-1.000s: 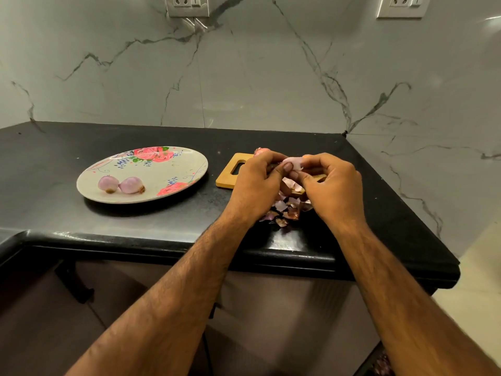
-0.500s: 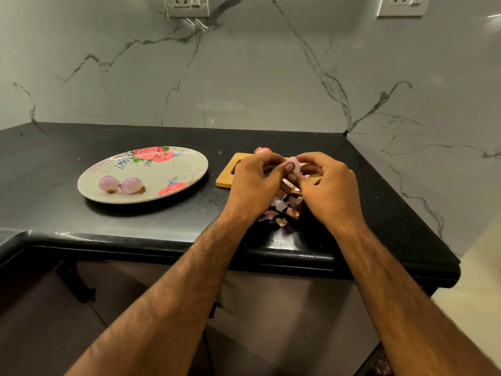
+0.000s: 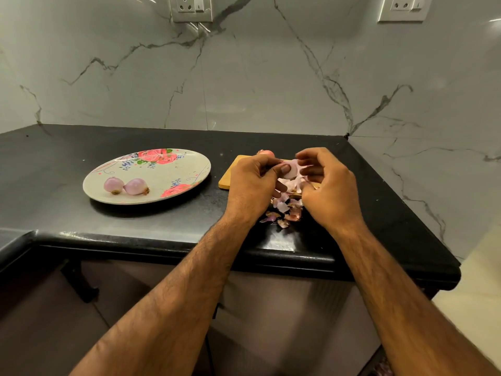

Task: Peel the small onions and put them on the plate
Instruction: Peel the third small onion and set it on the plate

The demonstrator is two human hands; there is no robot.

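Head view: peel scraps [image 3: 286,210] and board [image 3: 230,178] lie right of the plate [image 3: 173,173].

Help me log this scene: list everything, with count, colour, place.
Black stone counter: 1, across view.
Veined marble wall: 1, white-grey, behind counter.
White wall sockets: 2, wall top.
Round floral plate: 1, cream, counter left.
Peeled small onions: 2, pale purple, on plate.
Wooden cutting board: 1, tan, right of plate.
Unpeeled small onion: 1, reddish, board's far edge.
Half-peeled small onion: 1, pale pink, above board.
Loose onion skins: several, purple-brown, board's near edge.
Left hand: grips half-peeled onion.
Right hand: pinches its skin.
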